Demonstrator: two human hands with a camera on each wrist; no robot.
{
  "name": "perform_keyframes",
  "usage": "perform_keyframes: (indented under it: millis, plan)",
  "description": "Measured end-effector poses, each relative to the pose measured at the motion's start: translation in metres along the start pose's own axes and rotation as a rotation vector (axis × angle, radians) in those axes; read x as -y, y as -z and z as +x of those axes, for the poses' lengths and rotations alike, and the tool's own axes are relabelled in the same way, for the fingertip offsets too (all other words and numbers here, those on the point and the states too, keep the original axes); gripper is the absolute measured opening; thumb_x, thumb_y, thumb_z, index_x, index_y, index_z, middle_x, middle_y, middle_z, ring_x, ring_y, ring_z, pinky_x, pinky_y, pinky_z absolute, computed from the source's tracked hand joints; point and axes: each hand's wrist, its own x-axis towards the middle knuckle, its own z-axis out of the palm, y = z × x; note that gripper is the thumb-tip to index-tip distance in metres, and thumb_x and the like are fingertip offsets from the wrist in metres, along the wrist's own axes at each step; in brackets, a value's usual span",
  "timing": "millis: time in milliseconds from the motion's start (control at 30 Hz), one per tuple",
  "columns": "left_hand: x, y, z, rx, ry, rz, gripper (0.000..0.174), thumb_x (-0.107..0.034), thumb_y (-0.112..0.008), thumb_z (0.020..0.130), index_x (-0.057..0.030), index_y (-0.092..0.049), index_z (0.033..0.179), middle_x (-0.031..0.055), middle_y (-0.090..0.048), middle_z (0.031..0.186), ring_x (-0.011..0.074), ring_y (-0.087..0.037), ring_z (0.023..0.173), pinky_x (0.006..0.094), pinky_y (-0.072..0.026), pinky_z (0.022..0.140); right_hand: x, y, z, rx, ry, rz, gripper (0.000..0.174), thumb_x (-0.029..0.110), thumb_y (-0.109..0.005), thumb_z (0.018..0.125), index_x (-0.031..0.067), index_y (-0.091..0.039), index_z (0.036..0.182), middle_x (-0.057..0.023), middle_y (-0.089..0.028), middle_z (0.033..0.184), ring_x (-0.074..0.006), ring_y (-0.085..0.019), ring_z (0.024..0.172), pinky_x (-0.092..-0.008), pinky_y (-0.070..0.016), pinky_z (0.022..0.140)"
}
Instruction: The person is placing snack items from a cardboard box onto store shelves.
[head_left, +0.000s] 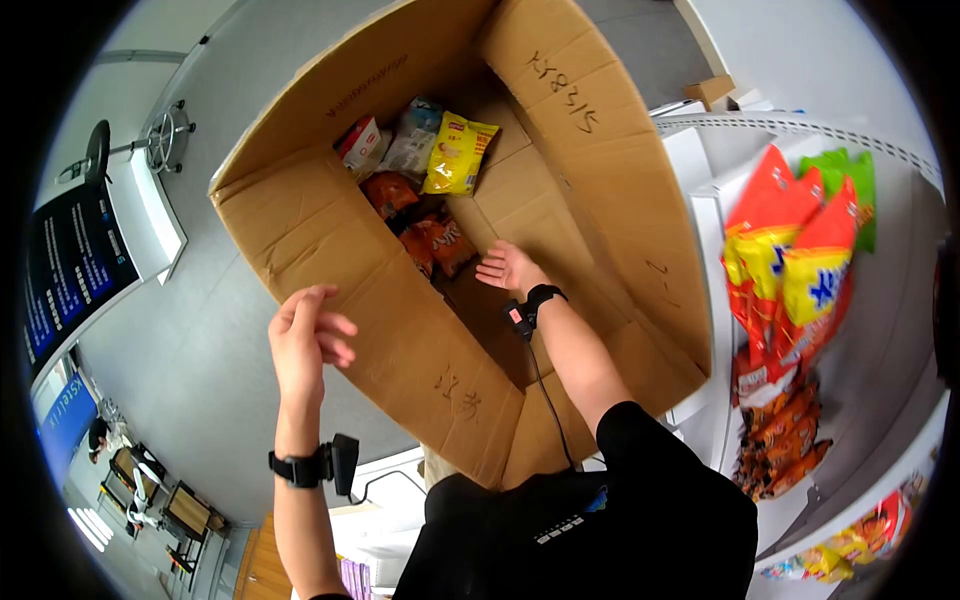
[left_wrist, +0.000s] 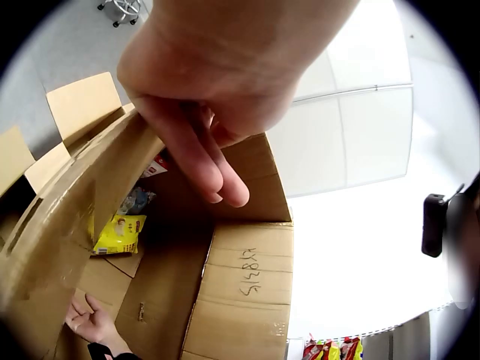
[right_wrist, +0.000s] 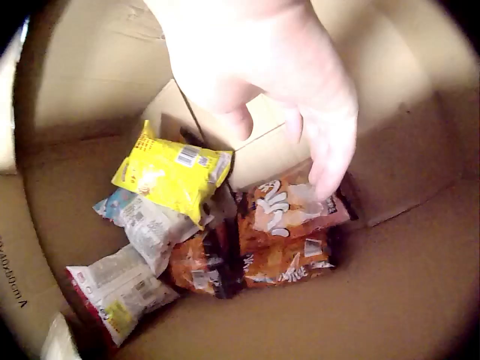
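A large cardboard box (head_left: 335, 225) stands with its flaps spread, black handwriting on them. My right hand (head_left: 510, 268) reaches inside, fingers spread and holding nothing. In the right wrist view its fingertips overlap an orange snack bag (right_wrist: 289, 210). Beside that lies a second orange snack bag (right_wrist: 199, 262). A yellow snack bag (head_left: 460, 153), a grey-white snack bag (head_left: 412, 140) and a red-and-white snack bag (head_left: 363, 148) are grouped at the box's far end. My left hand (head_left: 305, 340) hovers by the left flap with loosely bent fingers and nothing in them.
A white shelf to the right bears red-and-yellow snack bags (head_left: 790, 260), a green bag (head_left: 855, 185) and several small orange packs (head_left: 785, 440). Grey floor (head_left: 215, 260) runs left of the box. A cable (head_left: 548, 400) trails from the right wrist camera.
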Motion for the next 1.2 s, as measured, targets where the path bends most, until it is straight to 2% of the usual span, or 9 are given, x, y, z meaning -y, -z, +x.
perform_keyframes:
  millis: [67, 267, 367, 467, 567, 667, 767, 967, 1200]
  plan:
    - [0.002, 0.0, 0.002, -0.014, 0.022, 0.007, 0.033, -0.026, -0.044, 0.093, 0.0031, -0.057, 0.099, 0.01, -0.06, 0.059, 0.0125, -0.051, 0.035, 0.0211, -0.0393, 0.032, -0.009, 0.006, 0.034, -0.022, -0.05, 0.004, 0.074, 0.037, -0.054, 0.088, 0.0026, -0.017, 0.142, -0.0197, -0.027, 0.142, -0.0362, -0.045, 0.117, -0.0513, -0.0453, 0.091]
    - [0.006, -0.004, 0.006, -0.087, 0.046, 0.057, 0.033, -0.027, -0.043, 0.093, 0.0023, -0.057, 0.099, 0.0106, -0.056, 0.053, 0.0132, -0.043, 0.027, 0.0208, -0.0314, 0.027, -0.039, 0.005, 0.084, -0.172, -0.15, -0.087, 0.076, 0.043, -0.056, 0.085, 0.005, -0.02, 0.141, -0.0167, -0.032, 0.138, -0.0335, -0.046, 0.114, -0.0525, -0.0438, 0.09]
    - [0.008, -0.005, 0.006, -0.087, 0.038, 0.061, 0.033, -0.026, -0.043, 0.093, 0.0028, -0.057, 0.099, 0.0108, -0.056, 0.052, 0.0133, -0.041, 0.027, 0.0213, -0.0309, 0.027, -0.046, 0.006, 0.09, -0.012, -0.156, -0.063, 0.072, 0.045, -0.059, 0.083, 0.0082, -0.028, 0.137, -0.0152, -0.038, 0.132, -0.0327, -0.045, 0.114, -0.0542, -0.0431, 0.089]
    - [0.009, -0.005, 0.007, -0.087, 0.027, 0.072, 0.033, -0.026, -0.043, 0.094, 0.0035, -0.057, 0.099, 0.0107, -0.055, 0.051, 0.0137, -0.04, 0.026, 0.0215, -0.0306, 0.027, -0.054, 0.004, 0.109, -0.078, -0.111, -0.029, 0.056, 0.045, -0.061, 0.082, 0.0109, -0.043, 0.123, -0.0118, -0.049, 0.115, -0.0297, -0.052, 0.101, -0.0544, -0.0454, 0.085]
    - [0.008, -0.005, 0.007, -0.079, 0.015, 0.077, 0.033, -0.026, -0.043, 0.094, 0.0034, -0.057, 0.099, 0.0106, -0.055, 0.05, 0.0132, -0.04, 0.026, 0.0211, -0.0306, 0.027, -0.046, -0.009, 0.092, -0.103, -0.115, 0.008, 0.045, 0.043, -0.062, 0.082, 0.0131, -0.05, 0.113, -0.0078, -0.056, 0.104, -0.026, -0.054, 0.099, -0.0555, -0.0458, 0.084]
    - [0.008, -0.005, 0.006, -0.073, 0.004, 0.081, 0.033, -0.027, -0.044, 0.094, 0.0031, -0.058, 0.1, 0.0105, -0.056, 0.051, 0.0126, -0.041, 0.027, 0.021, -0.0311, 0.028, -0.038, -0.007, 0.089, 0.014, -0.087, 0.002, 0.038, 0.041, -0.065, 0.081, 0.0149, -0.053, 0.106, -0.0038, -0.058, 0.098, -0.0219, -0.054, 0.1, -0.0539, -0.0473, 0.081]
    - [0.009, -0.002, 0.006, -0.057, 0.002, 0.081, 0.033, -0.027, -0.044, 0.093, 0.0027, -0.058, 0.1, 0.0101, -0.056, 0.053, 0.0121, -0.042, 0.028, 0.0208, -0.0323, 0.028, -0.031, -0.01, 0.078, -0.009, -0.023, -0.006, 0.046, 0.041, -0.066, 0.08, 0.0127, -0.05, 0.112, -0.0066, -0.054, 0.108, -0.0241, -0.053, 0.1, -0.0509, -0.0454, 0.084]
    - [0.008, 0.0, 0.003, -0.011, 0.002, 0.082, 0.032, -0.026, -0.044, 0.093, 0.002, -0.058, 0.102, 0.0092, -0.059, 0.057, 0.0118, -0.048, 0.033, 0.0204, -0.0365, 0.031, -0.023, 0.001, 0.059, -0.053, 0.097, -0.047, 0.038, 0.035, -0.067, 0.08, 0.0144, -0.053, 0.109, -0.004, -0.058, 0.106, -0.0203, -0.052, 0.105, -0.0447, -0.0421, 0.09]
    - [0.0, 0.005, -0.004, 0.101, -0.033, 0.099, 0.036, -0.026, -0.045, 0.091, 0.0023, -0.057, 0.11, 0.0089, -0.061, 0.062, 0.0113, -0.051, 0.038, 0.0213, -0.0414, 0.036, -0.012, 0.001, 0.002, -0.085, 0.213, -0.033, 0.043, 0.027, -0.067, 0.08, 0.0101, -0.05, 0.116, -0.009, -0.053, 0.115, -0.0221, -0.054, 0.105, -0.041, -0.0479, 0.087]
